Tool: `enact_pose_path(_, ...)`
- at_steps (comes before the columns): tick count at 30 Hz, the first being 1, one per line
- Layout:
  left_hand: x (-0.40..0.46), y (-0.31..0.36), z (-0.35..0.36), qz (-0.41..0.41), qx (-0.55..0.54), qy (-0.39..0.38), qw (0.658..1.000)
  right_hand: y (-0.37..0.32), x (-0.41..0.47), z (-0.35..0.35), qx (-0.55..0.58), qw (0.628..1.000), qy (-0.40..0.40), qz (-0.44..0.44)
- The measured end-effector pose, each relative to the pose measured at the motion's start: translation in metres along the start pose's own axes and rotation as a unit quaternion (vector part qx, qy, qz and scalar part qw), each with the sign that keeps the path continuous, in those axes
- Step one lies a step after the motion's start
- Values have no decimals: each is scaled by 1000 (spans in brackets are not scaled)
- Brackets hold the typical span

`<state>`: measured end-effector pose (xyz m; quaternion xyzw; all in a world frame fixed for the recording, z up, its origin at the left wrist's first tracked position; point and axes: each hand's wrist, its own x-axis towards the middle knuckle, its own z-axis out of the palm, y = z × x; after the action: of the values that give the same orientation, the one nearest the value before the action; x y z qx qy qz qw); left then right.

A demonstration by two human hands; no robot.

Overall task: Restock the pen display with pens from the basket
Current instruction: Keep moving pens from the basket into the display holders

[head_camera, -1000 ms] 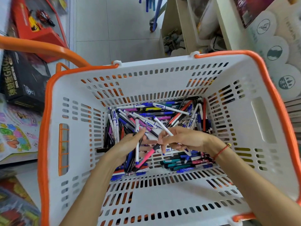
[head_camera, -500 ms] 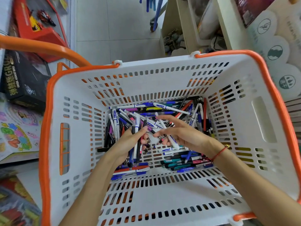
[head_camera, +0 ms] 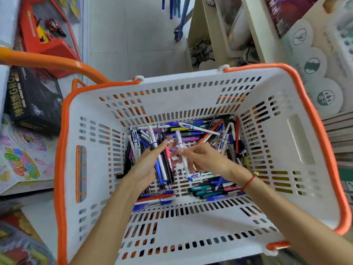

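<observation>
**Both hands gathering pens inside the basket**

A white plastic basket (head_camera: 298, 142) with slotted walls and a smooth orange rim is filling most of the view. Its floor is a grid of slots, and a loose pile of pens (head_camera: 202, 131) is lying across the far half: slim round barrels in white, blue, black, red, pink and teal, crossing at all angles and reaching the far and right walls. The near strip of floor is lying bare, and the sloping walls are leaving wide room above the pile.

The left hand (head_camera: 147, 165) is gripping a bundle (head_camera: 162, 165) of several pens, fingers curled round the barrels, which are running roughly near to far through the palm. The right hand (head_camera: 204, 157) is pinching a white pen (head_camera: 181, 150) between thumb and fingertips, held steeply just beside the bundle; motion blur is softening its outline. A thin red cord (head_camera: 249, 181) is circling the right wrist.

An orange handle (head_camera: 47, 62) is arching off to the left. Boxed toys (head_camera: 32, 96) are lying on the left, and pale shelving (head_camera: 254, 29) is standing beyond the basket on a tiled floor (head_camera: 133, 35).
</observation>
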<state>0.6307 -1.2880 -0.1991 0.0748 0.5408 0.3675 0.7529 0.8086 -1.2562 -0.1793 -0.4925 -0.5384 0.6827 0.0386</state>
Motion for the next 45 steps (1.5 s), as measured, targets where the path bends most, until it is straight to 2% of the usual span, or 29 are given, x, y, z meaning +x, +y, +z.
enact_pose_path(3, -10, 8, 13, -17, 27, -16, 999, -11, -7, 5, -129, 988, 61, -54)
enact_pose_path(6, -28, 23, 43, 6, 47, -43, 998, -25, -22, 4, -256, 954, 130, -84)
enact_pose_path(9, -47, 37, 70, 29, 56, -58, 996, -43, -46, 0, -404, 885, 215, -90)
enact_pose_path(11, -58, 50, 92, 28, 83, -72, 994, -54, -63, -10, -445, 841, 286, -110)
enact_pose_path(13, -59, 62, 110, 34, 97, -77, 992, -65, -79, -21, -427, 827, 339, -138)
enact_pose_path(16, -75, 85, 150, 39, 146, -120, 981, -89, -115, -38, -306, 827, 444, -161)
enact_pose_path(19, -88, 98, 188, 39, 182, -150, 971, -113, -154, -58, -210, 787, 562, -147)
enact_pose_path(20, -91, 99, 200, 35, 196, -157, 967, -121, -167, -66, -184, 792, 570, -118)
enact_pose_path(22, -101, 97, 229, 39, 230, -178, 956, -129, -189, -86, -118, 826, 549, -57)
enact_pose_path(24, -106, 92, 257, 40, 240, -215, 946, -131, -209, -98, -42, 848, 526, -57)
enact_pose_path(27, -121, 81, 298, 19, 253, -276, 927, -126, -244, -107, 99, 833, 530, -127)
enact_pose_path(29, -128, 72, 322, 24, 283, -298, 911, -118, -270, -117, 146, 816, 544, -128)
enact_pose_path(33, -148, 48, 367, 37, 328, -349, 877, -98, -319, -135, 139, 803, 575, -72)
enact_pose_path(39, -179, 20, 424, 32, 417, -413, 809, -66, -384, -149, 88, 744, 658, -70)
enact_pose_path(42, -187, 9, 445, 27, 411, -435, 801, -56, -405, -151, 53, 707, 701, -77)
enact_pose_path(45, -188, 2, 460, 11, 394, -446, 804, -42, -421, -153, 92, 662, 739, -90)
